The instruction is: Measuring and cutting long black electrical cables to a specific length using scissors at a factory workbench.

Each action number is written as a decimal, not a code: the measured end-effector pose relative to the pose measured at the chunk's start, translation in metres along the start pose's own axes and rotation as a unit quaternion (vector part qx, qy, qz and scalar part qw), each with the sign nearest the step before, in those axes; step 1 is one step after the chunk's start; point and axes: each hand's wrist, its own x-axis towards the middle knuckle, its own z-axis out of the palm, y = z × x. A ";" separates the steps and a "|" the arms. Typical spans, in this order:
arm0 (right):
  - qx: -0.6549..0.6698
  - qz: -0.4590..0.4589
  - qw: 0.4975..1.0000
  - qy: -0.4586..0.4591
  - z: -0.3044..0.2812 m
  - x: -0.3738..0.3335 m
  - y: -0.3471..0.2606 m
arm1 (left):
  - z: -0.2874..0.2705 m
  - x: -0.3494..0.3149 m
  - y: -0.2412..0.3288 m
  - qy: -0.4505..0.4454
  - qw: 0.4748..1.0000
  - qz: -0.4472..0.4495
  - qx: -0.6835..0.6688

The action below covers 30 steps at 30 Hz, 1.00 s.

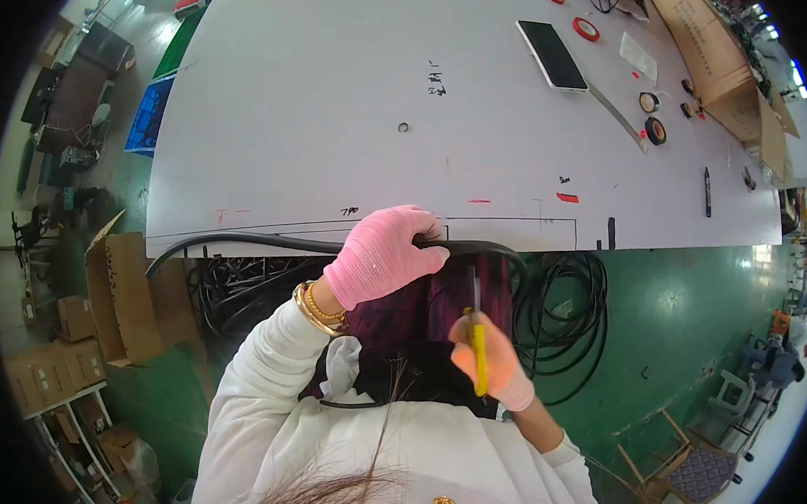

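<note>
My left hand [387, 253], in a pink knitted glove, is closed round a black hose [277, 242] at the table's front edge. To the left the hose runs along the edge; to the right it bends down off the table. My right hand [500, 360], in a glove with orange fingers, is held lower and nearer my body. It grips a yellow-handled knife [479, 357] with its thin grey blade pointing up and away from me, slightly blurred. The blade stands below the hose, apart from it. Several marks and ruled lines lie on the white table [326, 120] beside the hose.
A coil of black hose [564, 326] hangs right of my lap, with more black hose [243, 290] at left. On the table are a phone [552, 54], a steel ruler [615, 114], tape rolls [586, 30], a marker [707, 192] and a small ring [403, 127]. Cardboard boxes [122, 300] stand left.
</note>
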 end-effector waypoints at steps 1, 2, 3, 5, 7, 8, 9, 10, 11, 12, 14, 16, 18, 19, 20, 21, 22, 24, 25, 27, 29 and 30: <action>0.054 0.044 0.996 -0.062 0.003 -0.004 0.008 | -0.001 -0.002 0.002 -0.007 1.000 -0.007 -0.011; 0.079 0.043 0.995 -0.051 0.010 -0.005 0.016 | -0.002 -0.003 0.005 -0.015 1.000 -0.012 -0.024; 0.103 0.042 0.993 -0.041 0.019 -0.004 0.022 | -0.002 -0.005 0.007 -0.018 0.999 -0.019 -0.028; 0.128 0.064 0.989 -0.040 0.029 0.002 0.030 | -0.001 -0.009 0.011 -0.020 0.999 -0.027 -0.036; 0.100 0.041 0.993 -0.036 0.031 0.006 0.033 | 0.000 -0.012 0.015 -0.020 0.998 -0.025 -0.053; 0.044 0.014 0.999 -0.029 0.031 0.007 0.033 | 0.000 -0.014 0.016 -0.018 0.998 -0.024 -0.062; 0.071 0.011 0.997 -0.031 0.031 0.008 0.033 | 0.001 -0.015 0.016 -0.021 0.998 -0.022 -0.057; 0.084 0.006 0.996 -0.030 0.031 0.009 0.032 | 0.001 -0.016 0.017 -0.024 0.998 -0.021 -0.053; 0.073 -0.003 0.997 -0.033 0.032 0.011 0.032 | 0.001 -0.016 0.017 -0.028 0.998 -0.022 -0.047; 0.062 -0.011 0.997 -0.036 0.033 0.012 0.032 | 0.001 -0.016 0.017 -0.027 0.998 -0.019 -0.052; -0.032 -0.028 0.998 -0.046 0.035 0.014 0.030 | 0.002 -0.017 0.016 -0.029 0.998 -0.019 -0.061; 0.048 0.004 0.997 -0.061 0.036 0.014 0.025 | 0.002 -0.017 0.015 -0.025 0.998 -0.015 -0.061; 0.144 0.050 0.986 -0.064 0.035 0.012 0.017 | 0.003 -0.017 0.014 -0.024 0.998 -0.014 -0.062; 0.211 0.076 0.973 -0.059 0.033 0.009 0.012 | 0.003 -0.018 0.014 -0.025 0.998 -0.014 -0.064; 0.247 0.093 0.963 -0.055 0.032 0.009 0.008 | 0.004 -0.018 0.013 -0.025 0.997 -0.015 -0.065; 0.283 0.110 0.951 -0.050 0.031 0.007 0.003 | 0.004 -0.017 0.013 -0.026 0.997 -0.013 -0.065; 0.290 0.119 0.949 -0.046 0.031 0.008 0.000 | 0.004 -0.017 0.013 -0.027 0.998 -0.011 -0.065; 0.296 0.113 0.948 -0.046 0.030 0.008 -0.004 | 0.003 -0.017 0.012 -0.028 0.997 -0.009 -0.067; 0.295 0.098 0.949 -0.049 0.030 0.010 -0.005 | 0.003 -0.017 0.012 -0.029 0.997 -0.009 -0.070; 0.251 0.092 0.963 -0.041 0.031 0.010 -0.008 | 0.002 -0.017 0.013 -0.043 0.997 -0.013 -0.069; 0.162 0.109 0.981 -0.017 0.032 0.006 -0.015 | 0.000 -0.017 0.014 -0.068 0.996 -0.021 -0.061; 0.192 0.138 0.972 -0.011 0.033 0.007 -0.018 | -0.001 -0.017 0.016 -0.074 0.993 -0.016 -0.095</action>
